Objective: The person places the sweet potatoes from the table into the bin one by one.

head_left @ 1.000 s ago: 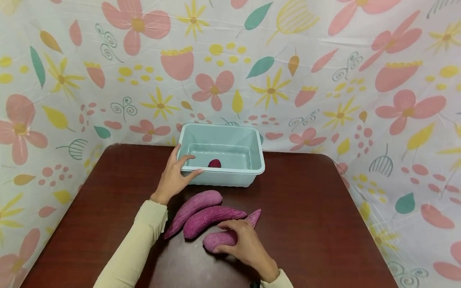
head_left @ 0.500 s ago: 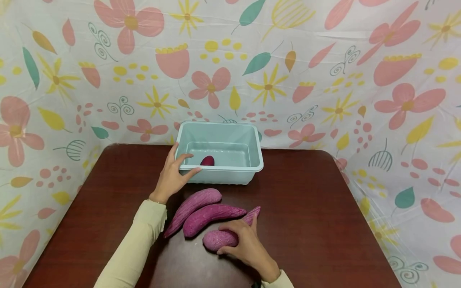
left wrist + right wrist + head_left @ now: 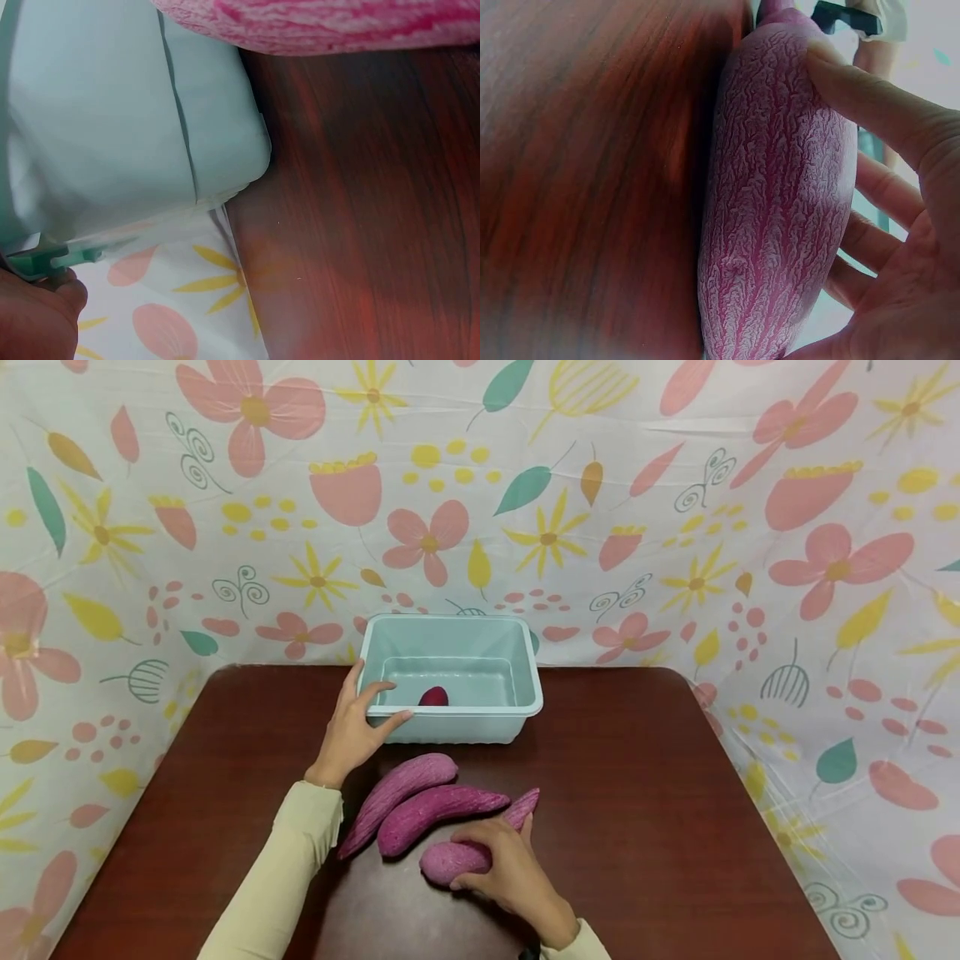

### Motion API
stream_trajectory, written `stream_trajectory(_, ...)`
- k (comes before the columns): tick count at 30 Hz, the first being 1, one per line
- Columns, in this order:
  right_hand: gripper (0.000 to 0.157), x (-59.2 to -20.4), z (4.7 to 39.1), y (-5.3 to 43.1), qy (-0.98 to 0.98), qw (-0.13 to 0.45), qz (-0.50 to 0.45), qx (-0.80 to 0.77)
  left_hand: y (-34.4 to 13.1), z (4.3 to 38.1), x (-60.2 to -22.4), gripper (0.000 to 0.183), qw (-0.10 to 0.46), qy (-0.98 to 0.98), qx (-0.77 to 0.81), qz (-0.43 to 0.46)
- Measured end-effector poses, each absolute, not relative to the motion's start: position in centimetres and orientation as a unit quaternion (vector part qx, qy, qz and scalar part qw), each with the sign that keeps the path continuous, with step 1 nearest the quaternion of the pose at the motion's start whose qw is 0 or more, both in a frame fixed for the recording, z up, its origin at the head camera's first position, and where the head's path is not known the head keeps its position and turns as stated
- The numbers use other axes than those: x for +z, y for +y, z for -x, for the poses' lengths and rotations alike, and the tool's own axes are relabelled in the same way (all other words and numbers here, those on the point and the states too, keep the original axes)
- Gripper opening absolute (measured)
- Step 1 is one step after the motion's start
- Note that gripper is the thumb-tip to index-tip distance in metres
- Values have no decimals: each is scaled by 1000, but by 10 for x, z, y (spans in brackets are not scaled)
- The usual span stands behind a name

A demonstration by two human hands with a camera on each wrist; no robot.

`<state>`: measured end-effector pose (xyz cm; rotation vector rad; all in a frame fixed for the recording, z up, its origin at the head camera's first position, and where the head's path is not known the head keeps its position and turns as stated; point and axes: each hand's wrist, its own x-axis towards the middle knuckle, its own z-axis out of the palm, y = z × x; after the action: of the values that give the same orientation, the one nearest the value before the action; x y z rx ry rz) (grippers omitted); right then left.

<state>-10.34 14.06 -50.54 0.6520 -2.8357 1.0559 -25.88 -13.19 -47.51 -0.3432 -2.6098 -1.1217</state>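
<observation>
In the head view, my left hand grips the front left corner of a pale blue plastic basin, thumb outside the front wall. A dark red rounded end of something shows inside the basin, mostly hidden by its front wall. My right hand holds a wrinkled purple sweet potato lying on the table, thumb on one side and fingers on the other; the right wrist view shows its frosted skin close up. Beside it lie a darker purple sweet potato and a paler one.
A dark red-brown wooden table carries everything. Behind it hangs a flower-patterned cloth, close to the back of the basin. In the left wrist view, a pink sweet potato crosses the top edge beside the basin wall.
The right hand's fingers have shifted slightly on the sweet potato, which stays on the table. The red thing rocked left and back inside the basin. The head view has turned slightly.
</observation>
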Motion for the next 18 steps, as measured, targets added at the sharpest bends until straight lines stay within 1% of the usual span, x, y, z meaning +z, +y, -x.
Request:
stream_trajectory(7, 48, -502, 102, 142, -910, 52, -224, 345, -132, 258, -475, 56, 133, -903, -391, 118)
stream_trajectory(13, 49, -490, 103, 143, -909, 58, -226, 345, -132, 259, -475, 56, 134, -901, -395, 117)
stream_trajectory(18, 48, -479, 105, 142, -913, 80, -226, 329, -133, 259, -475, 56, 136, -900, -398, 116)
